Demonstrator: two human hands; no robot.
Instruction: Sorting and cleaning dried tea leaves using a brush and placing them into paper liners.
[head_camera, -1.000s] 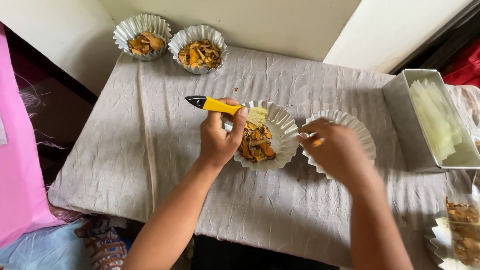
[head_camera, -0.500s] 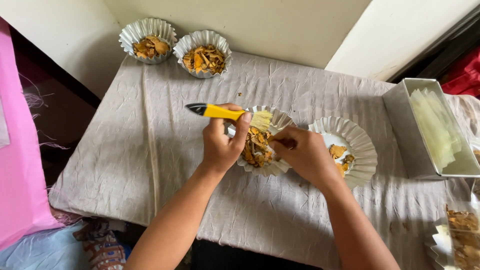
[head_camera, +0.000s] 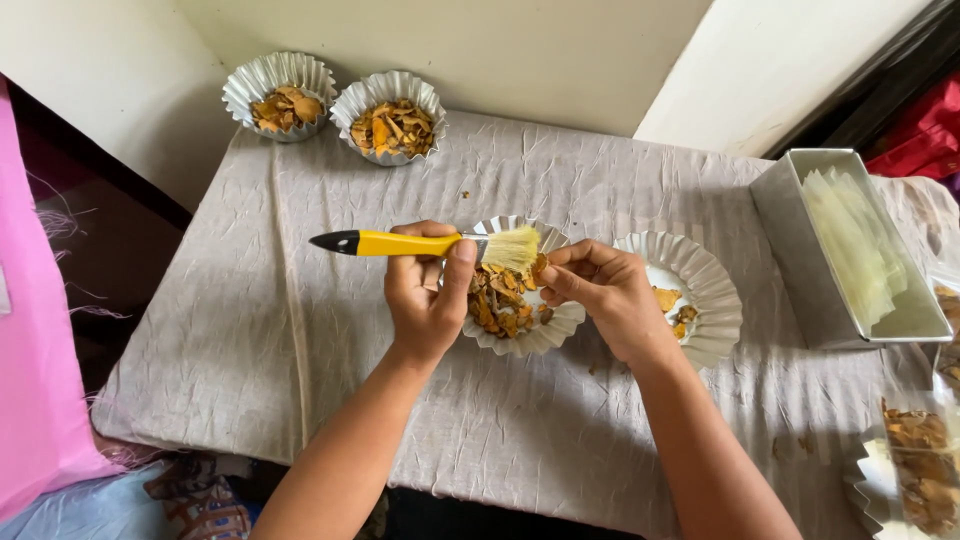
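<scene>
My left hand (head_camera: 428, 290) grips a paintbrush (head_camera: 420, 243) with a yellow handle, black tip and pale bristles, held level over a fluted foil cup (head_camera: 545, 335) full of dried orange-brown pieces. My right hand (head_camera: 610, 295) pinches a small dried piece right at the bristles, above the same cup. Just to the right stands a second fluted foil cup (head_camera: 710, 290) holding only a few pieces.
Two filled foil cups (head_camera: 278, 95) (head_camera: 390, 115) stand at the back left of the creased grey cloth (head_camera: 250, 330). A metal tray (head_camera: 815, 270) of pale sheets sits at right. More foil cups with pieces (head_camera: 915, 470) lie at bottom right. Pink fabric (head_camera: 35, 380) hangs left.
My right hand moved left from the nearly empty cup to the brush bristles, carrying a piece. The left hand and brush stayed over the full cup.
</scene>
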